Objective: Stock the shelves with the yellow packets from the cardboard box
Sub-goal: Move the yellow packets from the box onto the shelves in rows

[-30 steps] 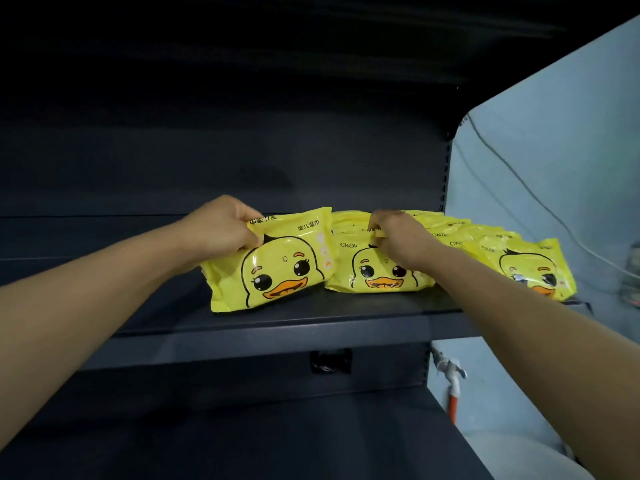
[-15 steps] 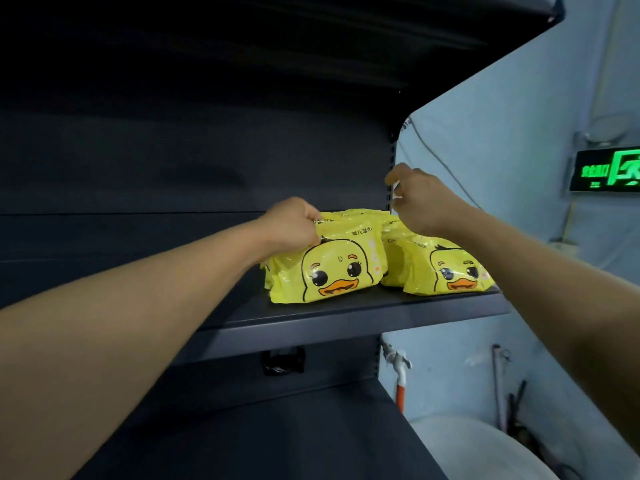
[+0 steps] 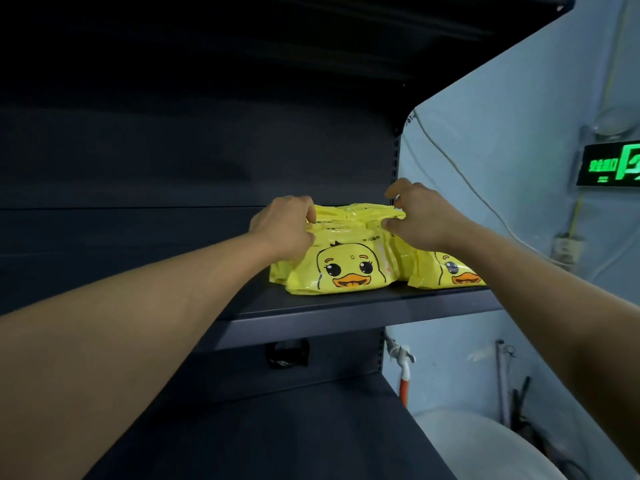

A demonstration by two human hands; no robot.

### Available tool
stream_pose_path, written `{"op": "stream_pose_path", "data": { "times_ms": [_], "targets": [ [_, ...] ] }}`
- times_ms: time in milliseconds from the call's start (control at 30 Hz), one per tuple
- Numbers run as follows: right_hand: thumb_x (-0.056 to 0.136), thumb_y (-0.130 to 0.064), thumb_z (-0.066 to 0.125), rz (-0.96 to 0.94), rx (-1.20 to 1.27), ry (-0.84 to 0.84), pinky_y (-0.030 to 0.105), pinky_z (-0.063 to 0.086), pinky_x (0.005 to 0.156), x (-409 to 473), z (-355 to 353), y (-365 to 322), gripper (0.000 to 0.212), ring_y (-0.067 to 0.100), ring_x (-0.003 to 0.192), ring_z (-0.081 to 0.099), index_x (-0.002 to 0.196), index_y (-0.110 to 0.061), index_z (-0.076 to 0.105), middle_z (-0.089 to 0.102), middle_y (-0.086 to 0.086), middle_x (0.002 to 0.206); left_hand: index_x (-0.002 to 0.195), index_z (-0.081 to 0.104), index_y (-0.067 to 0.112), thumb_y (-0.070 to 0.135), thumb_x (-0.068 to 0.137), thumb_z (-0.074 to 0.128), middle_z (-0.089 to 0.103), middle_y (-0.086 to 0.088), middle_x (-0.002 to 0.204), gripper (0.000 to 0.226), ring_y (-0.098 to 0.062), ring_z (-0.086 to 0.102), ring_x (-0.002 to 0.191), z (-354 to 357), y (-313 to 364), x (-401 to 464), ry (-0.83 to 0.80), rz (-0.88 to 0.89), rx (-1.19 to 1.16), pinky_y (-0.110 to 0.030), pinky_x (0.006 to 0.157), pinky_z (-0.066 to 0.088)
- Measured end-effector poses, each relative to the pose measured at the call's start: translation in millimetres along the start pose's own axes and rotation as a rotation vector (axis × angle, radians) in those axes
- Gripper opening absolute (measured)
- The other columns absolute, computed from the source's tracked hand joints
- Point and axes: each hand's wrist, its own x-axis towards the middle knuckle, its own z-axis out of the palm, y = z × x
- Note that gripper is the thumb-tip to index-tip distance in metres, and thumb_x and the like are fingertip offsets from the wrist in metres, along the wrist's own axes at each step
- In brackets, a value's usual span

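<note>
I saw my left hand had slid its yellow packet along the shelf until it touched its neighbour at the right end, closing the gap of a second before; the row looked nearly squared. Left fingers curled over the front packet's top edge; right hand had dropped onto the packets behind, thumb and fingers pinching a top seam. I counted two duck faces at the front edge, more behind, number unclear
</note>
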Motion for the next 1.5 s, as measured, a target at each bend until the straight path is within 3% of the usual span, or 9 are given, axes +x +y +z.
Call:
{"op": "stream_pose_path", "data": {
  "times_ms": [200,400,667,900,1033,1333,1500],
  "targets": [
    [0.087,-0.025,0.062,-0.035,0.011,-0.061,0.034,0.039,0.094,-10.3,13.2,-48.3,0.053,0.031,0.122,0.045,0.132,-0.011,0.039,0.046,0.017,0.131,0.108,0.056,0.024,0.018,0.084,0.066,0.058,0.002,0.113,0.027,-0.019,0.055,0.105,-42.6,-37.7,-32.0,-0.041,-0.043,0.032,-0.04,0.089,0.05],
    [0.087,-0.026,0.063,-0.105,0.024,-0.114,0.031,0.038,0.092,-31.3,27.7,-123.9,0.051,0.028,0.122,0.046,0.132,-0.013,0.041,0.045,0.015,0.132,0.112,0.057,0.021,0.021,0.086,0.064,0.056,0.001,0.118,0.027,-0.02,0.052,0.11,-86.7,-87.1,-84.8,-0.061,-0.112,0.055,-0.04,0.092,0.048],
    [0.087,-0.026,0.062,-0.168,0.038,-0.178,0.03,0.037,0.095,-80.8,57.5,-236.2,0.052,0.029,0.121,0.045,0.132,-0.011,0.042,0.044,0.014,0.132,0.1,0.056,0.023,0.019,0.084,0.066,0.06,0.002,0.109,0.019,-0.019,0.057,0.103,-129.0,-156.0,-173.2,-0.073,-0.147,-0.019,-0.041,0.091,0.05],
    [0.087,-0.025,0.063,-0.168,0.085,-0.336,0.037,0.041,0.097,-153.2,100.3,-327.7,0.046,0.029,0.118,0.045,0.126,-0.012,0.042,0.044,0.012,0.127,0.094,0.055,0.027,0.017,0.086,0.064,0.062,0.003,0.099,0.015,-0.019,0.06,0.093,-159.1,-218.8,-263.1,-0.161,-0.199,-0.125,-0.041,0.086,0.053],
    [0.088,-0.024,0.062,-0.141,0.101,-0.434,0.038,0.041,0.1,-198.2,126.9,-364.9,0.052,0.027,0.121,0.043,0.133,-0.013,0.039,0.041,0.011,0.132,0.091,0.055,0.028,0.02,0.085,0.066,0.06,0.006,0.093,0.015,-0.017,0.06,0.091,-156.3,-253.0,-317.0,-0.285,-0.236,-0.146,-0.041,0.088,0.052],
    [0.091,-0.026,0.059,-0.088,0.096,-0.781,0.037,0.041,0.099,-286.8,210.9,-401.4,0.049,0.029,0.12,0.044,0.133,-0.013,0.037,0.037,0.012,0.135,0.103,0.058,0.024,0.026,0.088,0.063,0.056,0.005,0.106,0.016,-0.016,0.057,0.102,-106.9,-334.6,-432.8,-0.701,-0.361,-0.043,-0.037,0.093,0.05],
    [0.093,-0.027,0.055,-0.079,0.109,-0.958,0.03,0.036,0.103,-339.9,265.7,-400.4,0.053,0.027,0.126,0.04,0.138,-0.011,0.034,0.036,0.011,0.14,0.097,0.059,0.02,0.022,0.09,0.057,0.058,0.001,0.101,0.007,-0.017,0.056,0.093,-64.4,-363.9,-496.1,-0.869,-0.417,-0.009,-0.032,0.084,0.048]
  ]
}}
